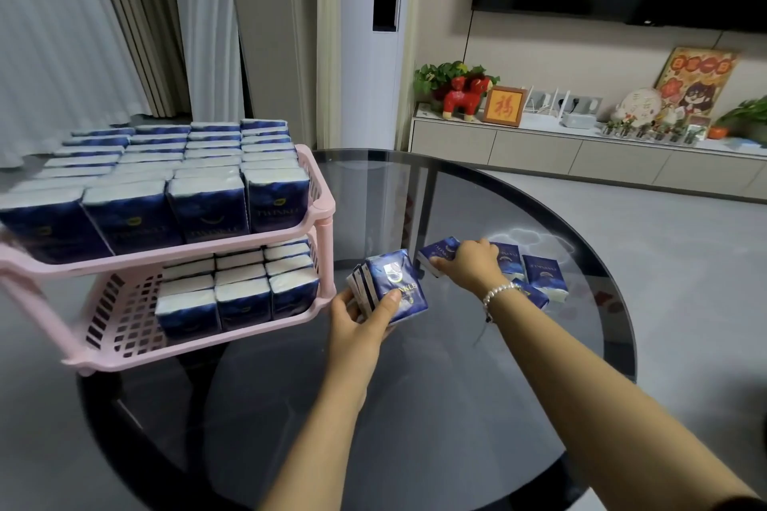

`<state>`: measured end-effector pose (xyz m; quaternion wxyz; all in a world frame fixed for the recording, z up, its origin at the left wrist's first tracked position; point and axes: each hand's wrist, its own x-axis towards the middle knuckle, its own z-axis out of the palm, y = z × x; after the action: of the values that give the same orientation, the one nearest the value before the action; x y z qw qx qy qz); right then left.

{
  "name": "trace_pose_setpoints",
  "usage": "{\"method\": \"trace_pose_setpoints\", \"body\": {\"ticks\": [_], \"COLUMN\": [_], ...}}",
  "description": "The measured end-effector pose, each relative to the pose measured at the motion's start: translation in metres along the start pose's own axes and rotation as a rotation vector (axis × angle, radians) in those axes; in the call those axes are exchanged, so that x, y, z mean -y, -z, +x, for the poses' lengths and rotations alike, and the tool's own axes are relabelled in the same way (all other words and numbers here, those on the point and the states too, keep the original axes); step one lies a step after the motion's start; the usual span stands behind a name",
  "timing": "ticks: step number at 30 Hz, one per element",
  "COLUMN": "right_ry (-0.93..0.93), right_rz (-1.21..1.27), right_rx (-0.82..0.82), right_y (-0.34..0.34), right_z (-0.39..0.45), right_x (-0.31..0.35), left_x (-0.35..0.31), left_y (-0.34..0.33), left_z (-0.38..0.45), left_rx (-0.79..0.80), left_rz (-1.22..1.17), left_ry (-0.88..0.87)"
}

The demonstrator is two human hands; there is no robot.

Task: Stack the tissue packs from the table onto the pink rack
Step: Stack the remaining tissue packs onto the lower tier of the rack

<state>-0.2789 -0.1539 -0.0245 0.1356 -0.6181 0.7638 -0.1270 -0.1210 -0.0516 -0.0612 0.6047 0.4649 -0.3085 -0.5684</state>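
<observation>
You're nearly done: pink plastic two-tier rack (323, 212) mostly full, left hand (361, 315) holding a blue tissue-pack bundle (392, 286), right hand (471, 266) grabbing another pack (440, 255) off the round glass desk (456, 386), few left.

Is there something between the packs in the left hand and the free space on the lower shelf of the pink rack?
Nothing visible blocks the way. The left hand grips a bundle of tissue packs just right of the pink rack. The lower shelf is bare on its left part; stacked packs fill its right part, nearest the hand.
</observation>
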Motion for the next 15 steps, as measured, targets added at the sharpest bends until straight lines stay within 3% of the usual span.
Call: {"method": "trace_pose_setpoints", "body": {"ticks": [8, 15], "right_ry": [0.08, 0.18], "right_rz": [0.195, 0.659], "right_rx": [0.053, 0.057], "right_y": [-0.001, 0.006], "right_z": [-0.009, -0.057], "right_x": [0.001, -0.01], "left_x": [-0.001, -0.012], "left_y": [0.004, 0.014], "left_z": [-0.004, -0.027], "left_rx": [0.024, 0.054], "left_rz": [-0.01, -0.02], "left_ry": [0.011, 0.009]}}
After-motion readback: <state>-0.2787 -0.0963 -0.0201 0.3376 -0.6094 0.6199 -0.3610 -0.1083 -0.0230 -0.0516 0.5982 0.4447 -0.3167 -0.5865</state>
